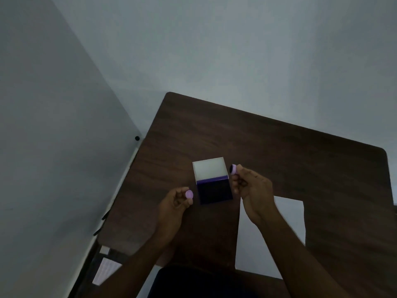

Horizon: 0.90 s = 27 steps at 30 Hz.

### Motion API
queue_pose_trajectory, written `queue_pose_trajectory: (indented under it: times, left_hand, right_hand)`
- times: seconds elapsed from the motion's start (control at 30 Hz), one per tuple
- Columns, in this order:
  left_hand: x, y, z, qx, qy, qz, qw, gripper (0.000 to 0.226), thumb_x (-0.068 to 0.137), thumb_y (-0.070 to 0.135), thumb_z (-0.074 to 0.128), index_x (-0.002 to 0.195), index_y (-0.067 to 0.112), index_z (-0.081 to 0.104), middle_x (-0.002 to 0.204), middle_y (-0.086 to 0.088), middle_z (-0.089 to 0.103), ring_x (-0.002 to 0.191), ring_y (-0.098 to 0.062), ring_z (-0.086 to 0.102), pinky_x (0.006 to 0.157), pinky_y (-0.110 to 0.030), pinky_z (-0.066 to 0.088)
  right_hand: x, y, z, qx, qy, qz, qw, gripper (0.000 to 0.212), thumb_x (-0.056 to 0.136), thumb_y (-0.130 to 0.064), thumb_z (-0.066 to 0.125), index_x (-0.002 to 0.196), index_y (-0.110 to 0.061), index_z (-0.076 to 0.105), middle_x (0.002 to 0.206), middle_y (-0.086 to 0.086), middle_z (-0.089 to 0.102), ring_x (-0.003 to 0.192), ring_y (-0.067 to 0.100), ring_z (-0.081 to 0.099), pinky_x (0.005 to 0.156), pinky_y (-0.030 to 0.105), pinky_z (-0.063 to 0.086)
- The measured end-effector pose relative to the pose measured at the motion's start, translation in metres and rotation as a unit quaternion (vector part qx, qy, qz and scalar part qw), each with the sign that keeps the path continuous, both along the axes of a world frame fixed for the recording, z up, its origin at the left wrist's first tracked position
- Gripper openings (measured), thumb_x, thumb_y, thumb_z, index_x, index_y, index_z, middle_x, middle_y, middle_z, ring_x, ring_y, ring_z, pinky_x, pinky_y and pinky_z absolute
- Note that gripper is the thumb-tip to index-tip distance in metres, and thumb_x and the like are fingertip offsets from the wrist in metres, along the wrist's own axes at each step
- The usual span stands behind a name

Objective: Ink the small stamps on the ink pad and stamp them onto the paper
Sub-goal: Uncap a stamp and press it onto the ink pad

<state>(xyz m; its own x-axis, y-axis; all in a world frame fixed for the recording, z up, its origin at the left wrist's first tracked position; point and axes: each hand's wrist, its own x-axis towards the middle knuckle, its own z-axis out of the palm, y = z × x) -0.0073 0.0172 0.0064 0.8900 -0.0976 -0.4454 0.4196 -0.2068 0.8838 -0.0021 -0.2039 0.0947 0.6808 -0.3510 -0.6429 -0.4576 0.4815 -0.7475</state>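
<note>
Stamps: right hand pinches small lilac stamp, dark face showing, at frame centre; left hand pinches lilac cap. Between them, open ink pad, purple w/ pale lid. White paper lower right.

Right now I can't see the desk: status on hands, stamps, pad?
Left hand pinches a lilac stamp; right hand pinches another stamp. Ink pad open between them. Paper under right forearm, no marks visible.
</note>
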Motion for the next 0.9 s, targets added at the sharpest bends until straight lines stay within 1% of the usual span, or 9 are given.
queue_pose_trajectory:
  times: [0.13,0.23,0.3,0.37,0.4,0.5,0.57,0.77,0.9]
  left_hand:
    - [-0.005,0.015,-0.015,-0.007,0.037,0.039,0.999,0.027,0.083,0.013,0.069,0.107,0.025,0.065,0.094,0.005,0.073,0.084,-0.009,0.070,0.069,-0.021,0.056]
    - [-0.006,0.021,-0.026,0.012,0.042,0.045,0.998,0.024,0.085,0.014,0.067,0.108,0.021,0.065,0.089,0.002,0.074,0.078,-0.012,0.071,0.068,-0.023,0.056]
    - [-0.009,0.024,-0.029,0.049,0.024,0.039,0.998,0.022,0.086,0.023,0.067,0.108,0.022,0.065,0.090,0.006,0.072,0.081,-0.006,0.069,0.070,-0.018,0.054]
    - [-0.013,0.027,-0.031,0.119,-0.024,0.024,0.992,0.021,0.085,0.034,0.066,0.105,0.030,0.064,0.091,0.017,0.068,0.087,0.009,0.062,0.071,-0.007,0.048]
    - [-0.015,0.030,-0.031,0.143,-0.048,0.018,0.988,0.020,0.085,0.038,0.065,0.104,0.032,0.064,0.092,0.021,0.066,0.089,0.013,0.059,0.073,-0.006,0.047]
    - [-0.020,0.037,-0.035,0.248,-0.130,-0.024,0.960,0.022,0.087,0.045,0.061,0.103,0.032,0.065,0.100,0.020,0.063,0.094,0.005,0.056,0.086,-0.020,0.044]
    - [-0.021,0.041,-0.039,0.305,-0.159,-0.043,0.938,0.026,0.087,0.048,0.059,0.105,0.030,0.065,0.105,0.015,0.063,0.098,-0.002,0.054,0.089,-0.028,0.042]
    - [-0.028,0.043,-0.044,0.331,-0.142,-0.059,0.931,0.029,0.084,0.046,0.063,0.107,0.029,0.063,0.108,0.011,0.061,0.102,-0.008,0.051,0.090,-0.029,0.036]
    - [-0.026,0.042,-0.044,0.331,-0.132,-0.069,0.932,0.033,0.082,0.043,0.066,0.109,0.024,0.062,0.109,0.006,0.061,0.103,-0.012,0.052,0.092,-0.031,0.040]
  right_hand:
    - [0.003,0.010,0.007,0.008,0.020,-0.001,1.000,0.016,0.081,-0.018,0.070,0.089,-0.004,0.072,0.079,0.012,0.066,0.071,0.020,0.058,0.066,0.034,0.049]
    - [0.004,0.015,0.011,0.010,0.032,0.001,0.999,0.013,0.081,-0.017,0.069,0.087,-0.005,0.071,0.077,0.011,0.066,0.067,0.019,0.058,0.066,0.033,0.049]
    - [0.004,0.017,0.013,0.015,0.029,0.003,0.999,0.013,0.083,-0.017,0.067,0.088,-0.006,0.071,0.076,0.010,0.066,0.067,0.018,0.058,0.066,0.033,0.049]
    - [0.003,0.018,0.015,0.023,0.028,0.002,0.999,0.015,0.084,-0.017,0.066,0.091,-0.005,0.069,0.076,0.009,0.065,0.066,0.017,0.058,0.067,0.033,0.049]
    - [0.002,0.018,0.016,0.029,0.024,0.003,0.999,0.016,0.084,-0.017,0.065,0.093,-0.004,0.069,0.075,0.009,0.065,0.065,0.017,0.058,0.067,0.033,0.049]
    - [-0.003,0.017,0.018,0.054,-0.001,0.014,0.998,0.015,0.086,-0.018,0.064,0.092,-0.004,0.067,0.075,0.009,0.064,0.063,0.016,0.058,0.064,0.032,0.048]
    - [-0.006,0.017,0.018,0.067,-0.013,0.021,0.997,0.015,0.086,-0.018,0.063,0.091,-0.004,0.067,0.075,0.009,0.063,0.062,0.016,0.057,0.063,0.032,0.048]
    - [-0.007,0.019,0.022,0.084,-0.011,0.017,0.996,0.018,0.086,-0.018,0.062,0.097,-0.003,0.066,0.075,0.008,0.063,0.062,0.015,0.058,0.065,0.031,0.048]
    - [-0.009,0.020,0.023,0.098,-0.013,0.021,0.995,0.026,0.088,-0.017,0.060,0.107,0.000,0.064,0.077,0.009,0.063,0.064,0.016,0.057,0.065,0.032,0.048]
